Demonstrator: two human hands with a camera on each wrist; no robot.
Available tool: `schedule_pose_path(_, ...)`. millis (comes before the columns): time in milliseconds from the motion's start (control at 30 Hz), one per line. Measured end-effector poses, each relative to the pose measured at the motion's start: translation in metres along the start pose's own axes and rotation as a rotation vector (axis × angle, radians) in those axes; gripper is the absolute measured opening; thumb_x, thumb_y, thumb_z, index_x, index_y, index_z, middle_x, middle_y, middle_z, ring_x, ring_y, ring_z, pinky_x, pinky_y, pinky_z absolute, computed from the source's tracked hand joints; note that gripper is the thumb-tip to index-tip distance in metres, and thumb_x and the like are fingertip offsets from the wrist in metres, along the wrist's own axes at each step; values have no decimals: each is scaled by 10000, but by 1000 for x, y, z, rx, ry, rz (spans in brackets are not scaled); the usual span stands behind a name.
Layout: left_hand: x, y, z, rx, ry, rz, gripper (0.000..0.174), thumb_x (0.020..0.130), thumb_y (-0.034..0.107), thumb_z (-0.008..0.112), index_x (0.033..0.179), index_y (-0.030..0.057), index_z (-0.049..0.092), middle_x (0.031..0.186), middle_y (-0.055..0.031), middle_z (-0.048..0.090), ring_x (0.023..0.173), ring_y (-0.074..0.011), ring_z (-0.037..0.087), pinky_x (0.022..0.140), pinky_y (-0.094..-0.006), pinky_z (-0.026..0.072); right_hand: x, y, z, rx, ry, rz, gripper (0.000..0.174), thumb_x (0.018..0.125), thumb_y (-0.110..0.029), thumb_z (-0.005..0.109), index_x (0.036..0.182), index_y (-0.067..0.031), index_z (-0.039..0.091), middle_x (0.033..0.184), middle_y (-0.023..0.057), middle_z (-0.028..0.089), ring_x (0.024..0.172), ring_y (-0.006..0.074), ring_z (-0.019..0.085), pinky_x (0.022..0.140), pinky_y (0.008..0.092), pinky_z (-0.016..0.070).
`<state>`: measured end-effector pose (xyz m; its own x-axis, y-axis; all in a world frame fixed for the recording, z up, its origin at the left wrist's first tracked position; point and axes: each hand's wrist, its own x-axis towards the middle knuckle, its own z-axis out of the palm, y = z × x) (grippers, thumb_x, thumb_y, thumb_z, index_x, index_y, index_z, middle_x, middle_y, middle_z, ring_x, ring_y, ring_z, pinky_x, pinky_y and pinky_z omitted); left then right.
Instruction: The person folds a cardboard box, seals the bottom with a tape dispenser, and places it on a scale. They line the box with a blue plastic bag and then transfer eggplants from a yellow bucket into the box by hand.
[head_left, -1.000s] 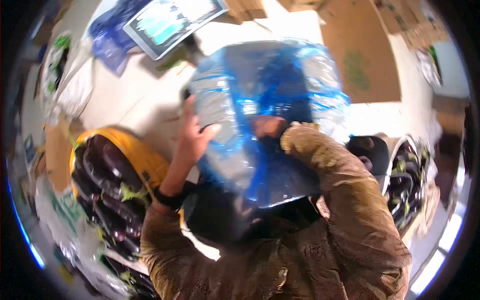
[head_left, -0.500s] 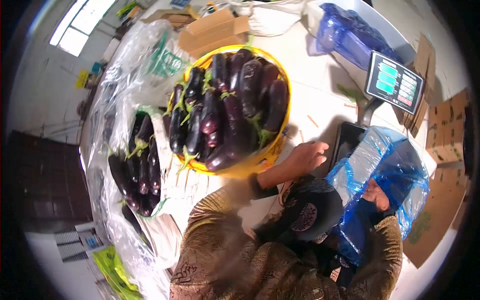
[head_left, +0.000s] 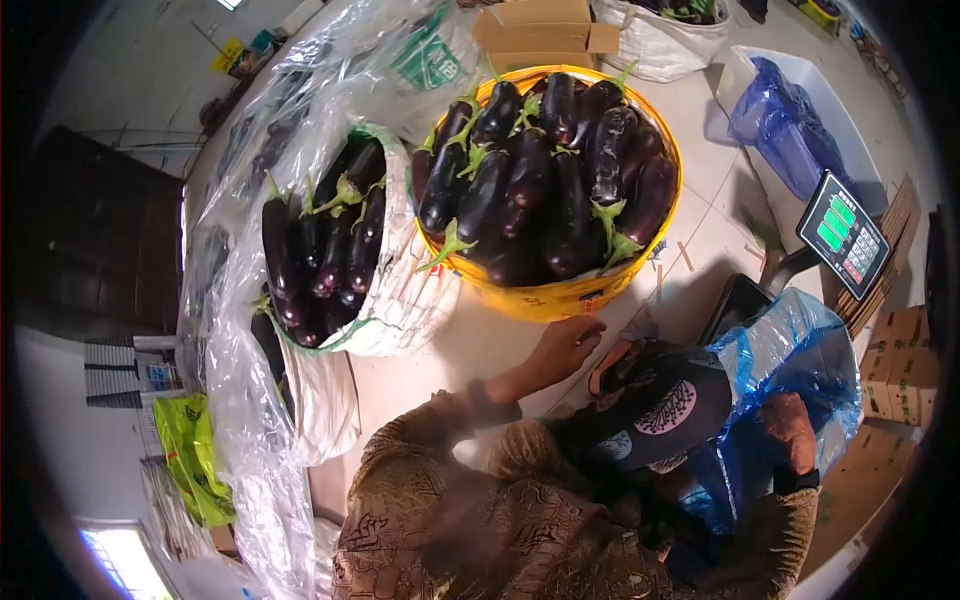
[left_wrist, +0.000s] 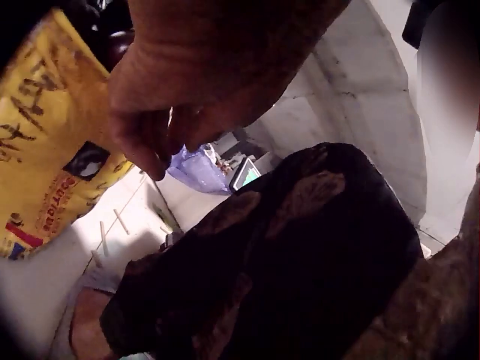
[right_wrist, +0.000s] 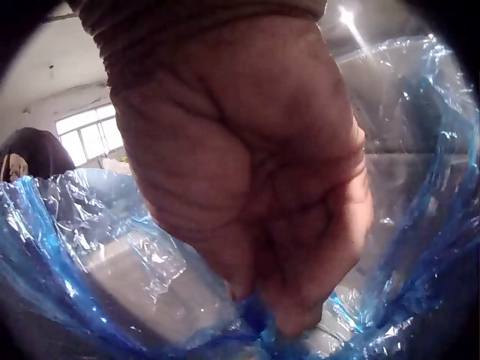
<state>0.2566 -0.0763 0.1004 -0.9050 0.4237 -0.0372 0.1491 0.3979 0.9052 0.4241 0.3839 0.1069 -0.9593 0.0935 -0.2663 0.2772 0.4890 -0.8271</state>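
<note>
My left hand (head_left: 560, 352) hovers just in front of the yellow bucket (head_left: 535, 300), its fingers loosely bent. In the left wrist view nothing shows between those fingers. The bucket is heaped with dark purple eggplants (head_left: 570, 205), their green stems sticking out. My right hand (head_left: 790, 420) is inside the mouth of a blue see-through plastic bag (head_left: 800, 335). Its fingers point down into the bag, loosely bent, and their tips lie against crumpled blue film (right_wrist: 259, 319) in the right wrist view. The bag stands spread beside my dark printed knee (head_left: 665, 405).
A digital scale (head_left: 845, 235) with a lit green display stands behind the bag. Left of the bucket, a white woven sack (head_left: 400, 300) holds more eggplants. Clear plastic sheeting (head_left: 230, 340) lies beyond it. A white bin (head_left: 850, 135) with purple-blue plastic and cardboard boxes (head_left: 895, 370) are at the right.
My left hand has left the bag's side and moved left to the bucket. My right hand stays within the bag. The head view has swung left, bringing the bucket and sack toward the middle.
</note>
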Motion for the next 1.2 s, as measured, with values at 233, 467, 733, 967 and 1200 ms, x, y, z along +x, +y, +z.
schedule_pose_path(233,-33,-36,6,93,-8,-58,229,834,113,603,1025,6,667,953,-204,679,891,-356,663,800,-418,522,-6,-107,6,211,-455,374,332,911,-299,615,1032,4,677,954,123,693,848,232,676,711,320,529)
schedule_pose_path(467,-43,-52,9,48,-209,-293,308,935,159,555,1197,7,608,1123,-152,651,988,-272,642,893,-365,509,-84,-139,37,0,-258,315,441,673,-135,837,1024,41,636,974,114,660,879,197,599,746,340,493)
schedule_pose_path(733,-65,-107,23,152,-173,41,265,837,154,619,1077,52,670,900,-165,706,812,-322,687,768,-395,541,-98,-90,59,-541,-226,-401,444,641,-123,650,1072,-20,625,818,127,541,875,343,516,797,449,414)
schedule_pose_path(967,-10,-31,-31,-164,-194,-167,254,921,151,586,1100,-20,641,919,-90,690,785,-158,672,692,-291,539,-96,-181,65,-442,-463,73,595,886,-477,618,1266,-23,561,1089,224,615,974,393,593,875,434,464)
schedule_pose_path(1200,111,93,19,-91,-651,129,355,911,94,600,1249,-6,557,1029,-98,675,994,-175,640,863,-298,500,-109,-142,-7,-703,347,345,492,876,-409,674,1118,15,611,1059,232,638,975,417,622,795,459,516)
